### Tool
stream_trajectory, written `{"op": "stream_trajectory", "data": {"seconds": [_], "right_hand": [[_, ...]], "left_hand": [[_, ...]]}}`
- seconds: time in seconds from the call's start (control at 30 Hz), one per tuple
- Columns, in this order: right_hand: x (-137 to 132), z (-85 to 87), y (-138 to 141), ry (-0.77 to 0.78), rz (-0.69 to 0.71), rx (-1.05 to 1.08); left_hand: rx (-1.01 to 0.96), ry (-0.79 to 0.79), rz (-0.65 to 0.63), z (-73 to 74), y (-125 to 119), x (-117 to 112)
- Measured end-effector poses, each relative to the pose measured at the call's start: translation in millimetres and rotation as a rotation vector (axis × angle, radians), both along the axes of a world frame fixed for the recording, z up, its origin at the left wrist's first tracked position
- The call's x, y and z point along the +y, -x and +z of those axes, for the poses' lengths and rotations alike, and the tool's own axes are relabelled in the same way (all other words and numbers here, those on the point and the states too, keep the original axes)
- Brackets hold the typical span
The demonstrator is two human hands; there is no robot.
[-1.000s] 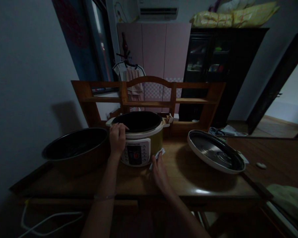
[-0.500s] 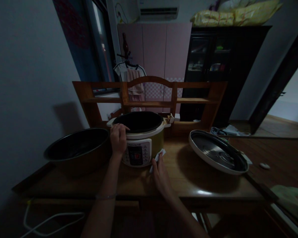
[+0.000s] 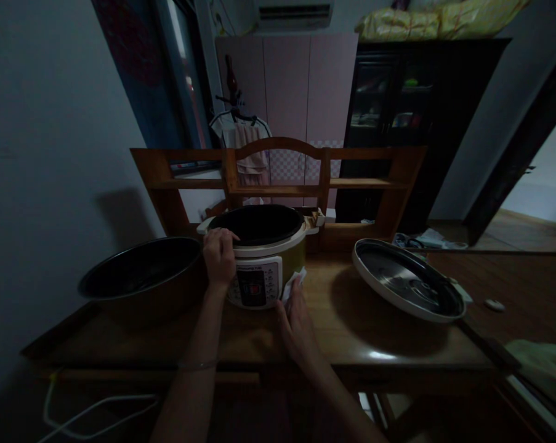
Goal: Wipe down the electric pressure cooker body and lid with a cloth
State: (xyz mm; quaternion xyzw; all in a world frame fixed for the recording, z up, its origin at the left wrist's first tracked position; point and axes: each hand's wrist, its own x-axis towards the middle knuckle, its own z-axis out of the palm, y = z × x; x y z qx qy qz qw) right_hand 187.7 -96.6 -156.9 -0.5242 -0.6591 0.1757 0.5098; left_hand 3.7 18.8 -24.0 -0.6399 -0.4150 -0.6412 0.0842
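A green and white electric cooker [image 3: 292,258] stands uncovered on the wooden desk, its control panel facing me. My left hand [image 3: 220,255] grips the cooker's front left rim, fingers curled over the edge. Low on the cooker's right front side, my right hand [image 3: 296,320] presses a white tissue [image 3: 294,284] against the green wall, just beside the panel. To the left sits a dark inner pot [image 3: 143,289], close to my left wrist. The round lid [image 3: 409,280] lies on the right with its metal inside facing up, tilted.
A wooden shelf rack [image 3: 278,191] runs along the back of the desk [image 3: 342,344]. A white cable [image 3: 102,400] hangs at the lower left. Against the far wall stand a pink wardrobe [image 3: 287,86] and a dark cabinet [image 3: 420,123].
My right hand has shifted slightly with the tissue, which now lies higher and nearer the panel on the cooker's side. My left hand stays on the rim. The view has tilted a little.
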Motion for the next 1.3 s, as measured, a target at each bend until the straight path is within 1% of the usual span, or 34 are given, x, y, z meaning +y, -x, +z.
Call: {"op": "stream_trajectory", "data": {"seconds": [0.13, 0.4, 0.53, 0.63, 0.77, 0.9, 1.0, 1.1, 1.17, 1.3], "right_hand": [[1.2, -0.1, 0.1, -0.004, -0.011, 0.008], [-1.5, 2.1, 0.8, 0.002, 0.0, 0.049], [0.3, 5.4, 0.5, 0.036, -0.004, 0.079], [7.2, 10.7, 0.1, 0.03, -0.023, 0.117], [21.0, 24.9, -2.9, 0.023, -0.026, 0.136], [33.5, 48.6, -8.0, 0.03, -0.014, 0.157], [37.3, 67.2, -9.9, -0.017, -0.01, 0.142], [34.7, 77.4, -8.3, -0.094, -0.014, 0.101], [31.0, 76.6, -5.6, -0.127, -0.016, 0.06], [24.4, 62.6, 0.2, -0.136, -0.032, -0.013]], "left_hand": [[0.003, -0.011, 0.008, 0.3, -0.6, -0.8], [-0.018, 0.024, 0.009, 1.1, -1.5, -2.6], [-0.017, 0.025, -0.002, 0.9, -1.1, -2.5], [-0.009, 0.034, -0.003, 0.2, -0.2, -1.6], [-0.001, 0.021, -0.017, -0.8, 1.0, 0.2], [-0.002, 0.009, -0.037, -1.7, 1.2, 0.6], [-0.022, 0.011, -0.038, -2.2, 0.6, -1.2], [-0.024, 0.018, -0.039, -1.2, -0.9, -4.8], [-0.032, 0.025, -0.038, 0.5, -2.2, -7.4], [-0.088, 0.018, -0.035, 3.5, -4.6, -10.2]]}}
